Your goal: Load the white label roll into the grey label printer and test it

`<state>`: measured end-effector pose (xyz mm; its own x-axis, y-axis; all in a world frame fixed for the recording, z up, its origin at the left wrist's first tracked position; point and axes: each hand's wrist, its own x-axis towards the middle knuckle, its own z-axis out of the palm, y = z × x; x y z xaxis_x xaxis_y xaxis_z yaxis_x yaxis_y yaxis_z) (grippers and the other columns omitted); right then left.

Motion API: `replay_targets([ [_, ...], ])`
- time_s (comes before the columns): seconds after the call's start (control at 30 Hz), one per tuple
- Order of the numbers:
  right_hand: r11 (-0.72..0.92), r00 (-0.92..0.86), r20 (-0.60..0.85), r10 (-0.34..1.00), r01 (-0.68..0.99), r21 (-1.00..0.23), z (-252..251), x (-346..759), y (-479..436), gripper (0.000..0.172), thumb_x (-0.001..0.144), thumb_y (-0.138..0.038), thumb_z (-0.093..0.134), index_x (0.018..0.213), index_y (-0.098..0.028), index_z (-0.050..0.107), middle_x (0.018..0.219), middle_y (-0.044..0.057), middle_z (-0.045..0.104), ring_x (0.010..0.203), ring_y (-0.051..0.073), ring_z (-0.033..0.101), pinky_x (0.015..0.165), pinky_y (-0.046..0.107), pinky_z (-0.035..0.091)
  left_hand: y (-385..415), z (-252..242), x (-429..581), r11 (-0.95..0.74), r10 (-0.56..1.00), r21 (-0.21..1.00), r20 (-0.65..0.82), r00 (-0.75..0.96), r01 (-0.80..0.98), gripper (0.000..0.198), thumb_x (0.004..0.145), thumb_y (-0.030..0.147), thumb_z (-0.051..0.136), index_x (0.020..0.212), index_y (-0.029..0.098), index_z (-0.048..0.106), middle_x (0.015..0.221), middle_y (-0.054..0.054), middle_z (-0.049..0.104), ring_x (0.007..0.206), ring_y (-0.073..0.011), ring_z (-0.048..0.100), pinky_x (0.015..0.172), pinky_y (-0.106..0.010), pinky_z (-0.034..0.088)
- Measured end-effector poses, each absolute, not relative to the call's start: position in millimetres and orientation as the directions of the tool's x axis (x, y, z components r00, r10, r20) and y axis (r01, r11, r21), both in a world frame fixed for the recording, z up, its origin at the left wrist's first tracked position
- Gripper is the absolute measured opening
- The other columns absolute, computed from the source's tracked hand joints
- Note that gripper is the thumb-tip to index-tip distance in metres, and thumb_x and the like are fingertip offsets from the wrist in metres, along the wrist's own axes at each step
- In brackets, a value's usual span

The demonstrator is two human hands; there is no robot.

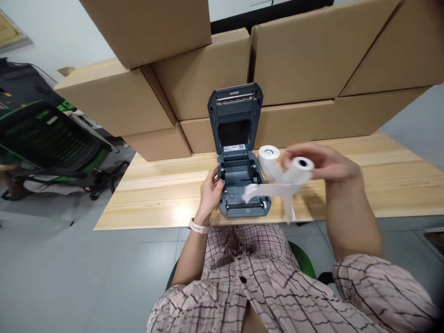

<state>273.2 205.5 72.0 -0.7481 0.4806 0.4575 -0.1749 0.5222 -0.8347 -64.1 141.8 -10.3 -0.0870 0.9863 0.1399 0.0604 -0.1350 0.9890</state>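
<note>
A dark grey label printer (239, 185) stands on the wooden table with its lid (235, 115) raised and its inner bay showing. My left hand (210, 190) grips the printer's left side, thumb over the rim. Over the table to the right of the printer, my right hand (322, 162) holds a white paper roll (301, 170) with a dark core. A loose strip (268, 189) trails from that roll across the printer's front part, and another end hangs down. Behind it, a second white roll (269, 152) with a teal core stands beside the printer.
Large cardboard boxes (294, 55) are stacked along the back of the wooden table (149, 199), close behind the raised lid. One upper box (152, 27) juts forward at the left. A dark mesh office chair (45, 138) stands on the floor at left. The table's front edge is near my lap.
</note>
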Motion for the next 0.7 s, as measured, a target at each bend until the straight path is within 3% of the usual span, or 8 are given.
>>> replay_targets([
  [0.07, 0.506, -0.635, 0.462, 0.619, -0.128, -0.853, 52.0, 321.2, 186.2, 0.049, 0.094, -0.035, 0.076, 0.143, -0.041, 0.067, 0.112, 0.004, 0.073, 0.102, 0.022, 0.071, 0.084, 0.037, 0.059, 141.5, -10.9, -64.0, -0.137, 0.984, 0.988, 0.145, -0.103, 0.077, 0.063, 0.085, 0.019, 0.062, 0.147, 0.023, 0.059, 0.152, -0.014, 0.066, 0.131, -0.0268, 0.069, 0.114, -0.045, 0.053],
  [0.17, 0.32, -0.526, 0.193, 0.829, 0.161, -0.934, 22.7, 361.0, 167.1, 0.036, 0.088, -0.033, 0.082, 0.123, -0.038, 0.078, 0.116, 0.007, 0.073, 0.105, 0.026, 0.07, 0.087, 0.04, 0.059, 140.4, -9.5, -63.4, -0.134, 0.982, 0.985, 0.147, -0.122, 0.111, 0.061, 0.086, 0.02, 0.06, 0.147, 0.022, 0.06, 0.151, -0.014, 0.066, 0.129, -0.0263, 0.07, 0.114, -0.045, 0.053],
  [0.27, 0.023, -0.462, -0.107, 0.88, 0.266, -0.964, 6.7, 350.4, 168.1, 0.034, 0.08, -0.04, 0.089, 0.111, -0.03, 0.079, 0.115, 0.01, 0.074, 0.099, 0.026, 0.07, 0.082, 0.04, 0.058, 139.3, -7.5, -63.0, -0.143, 0.98, 0.982, 0.157, -0.119, 0.124, 0.059, 0.087, 0.021, 0.06, 0.146, 0.021, 0.06, 0.151, -0.014, 0.066, 0.131, -0.0259, 0.069, 0.116, -0.045, 0.052],
  [0.33, -0.112, -0.44, -0.213, 0.872, 0.246, -0.963, 2.4, 325.8, 177.4, 0.04, 0.076, -0.044, 0.091, 0.109, -0.027, 0.076, 0.109, 0.008, 0.074, 0.09, 0.023, 0.069, 0.076, 0.037, 0.057, 138.8, -6.8, -62.8, -0.145, 0.98, 0.982, 0.16, -0.121, 0.123, 0.058, 0.088, 0.022, 0.06, 0.146, 0.02, 0.06, 0.152, -0.015, 0.066, 0.132, -0.0258, 0.068, 0.117, -0.045, 0.051],
  [0.4, -0.149, -0.422, -0.228, 0.877, 0.211, -0.966, 0.4, 301.1, 189.0, 0.047, 0.07, -0.047, 0.094, 0.105, -0.024, 0.073, 0.101, 0.005, 0.073, 0.083, 0.019, 0.067, 0.074, 0.035, 0.056, 138.4, -6.8, -62.4, -0.137, 0.981, 0.984, 0.151, -0.122, 0.11, 0.059, 0.088, 0.023, 0.06, 0.147, 0.019, 0.059, 0.153, -0.015, 0.065, 0.132, -0.0261, 0.068, 0.116, -0.045, 0.051],
  [0.47, -0.104, -0.453, -0.186, 0.872, 0.201, -0.974, -0.7, 286.6, 199.7, 0.052, 0.066, -0.047, 0.096, 0.106, -0.023, 0.072, 0.105, 0.005, 0.074, 0.089, 0.019, 0.069, 0.081, 0.036, 0.059, 138.0, -6.6, -61.9, -0.133, 0.983, 0.987, 0.143, -0.115, 0.091, 0.059, 0.089, 0.023, 0.06, 0.148, 0.019, 0.058, 0.154, -0.016, 0.064, 0.134, -0.0264, 0.067, 0.116, -0.046, 0.051],
  [0.57, 0.007, -0.519, -0.106, 0.848, 0.211, -0.977, -0.5, 290.9, 213.6, 0.063, 0.069, -0.049, 0.095, 0.122, -0.026, 0.071, 0.134, 0.011, 0.071, 0.117, 0.027, 0.07, 0.102, 0.046, 0.059, 137.9, -5.6, -62.9, -0.148, 0.984, 0.986, 0.155, -0.088, 0.078, 0.062, 0.09, 0.022, 0.059, 0.151, 0.019, 0.055, 0.155, -0.016, 0.064, 0.14, -0.0263, 0.064, 0.119, -0.046, 0.049],
  [0.7, 0.07, -0.435, -0.031, 0.9, 0.213, -0.974, 3.5, 310.5, 242.0, 0.069, 0.078, -0.049, 0.09, 0.139, -0.033, 0.063, 0.153, 0.011, 0.063, 0.142, 0.034, 0.059, 0.124, 0.058, 0.045, 140.0, -4.0, -68.5, -0.172, 0.984, 0.976, 0.176, -0.018, 0.137, 0.072, 0.088, 0.017, 0.06, 0.159, 0.026, 0.049, 0.153, -0.012, 0.066, 0.138, -0.0257, 0.065, 0.118, -0.046, 0.051],
])
